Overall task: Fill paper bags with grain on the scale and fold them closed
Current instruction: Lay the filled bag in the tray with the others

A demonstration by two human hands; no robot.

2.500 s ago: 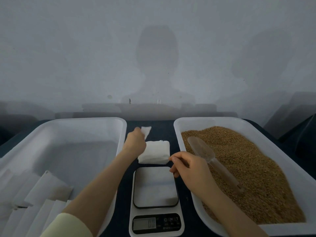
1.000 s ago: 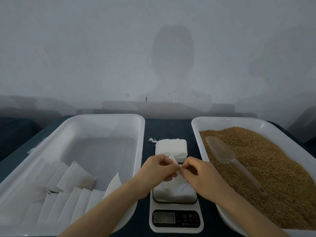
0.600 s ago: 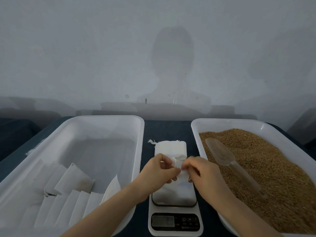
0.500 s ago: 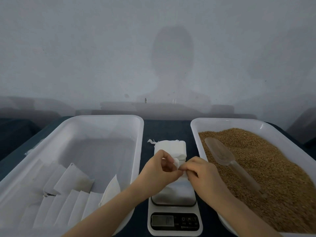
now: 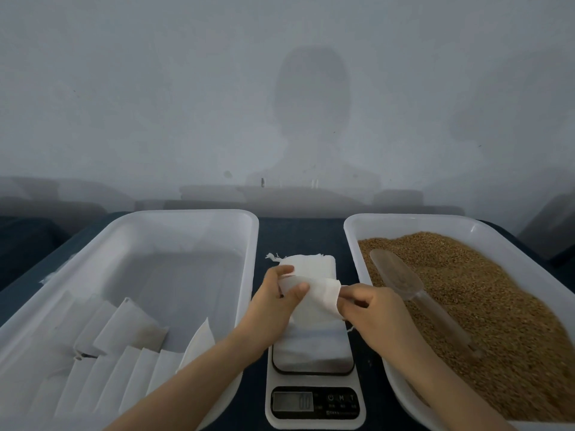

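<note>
On the dark blue counter [image 5: 298,234] below a grey wall, we have just pulled a small white paper bag [image 5: 314,295] open above the white digital scale [image 5: 314,399] at lower centre. Our left hand [image 5: 273,301] and right hand [image 5: 370,309] each pinch its mouth in their fingers, so scooping brown grain [image 5: 485,300] likely comes next.

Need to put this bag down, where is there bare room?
The far half of the white plastic left tray is bare, beyond the folded paper bags. Crowded: the white digital scale, the stack of empty bags, the grain-filled right tray.

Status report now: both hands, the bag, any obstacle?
Left hand and right hand both gripping one empty paper bag above scale. Scoop lying in grain. Nothing blocking.
</note>
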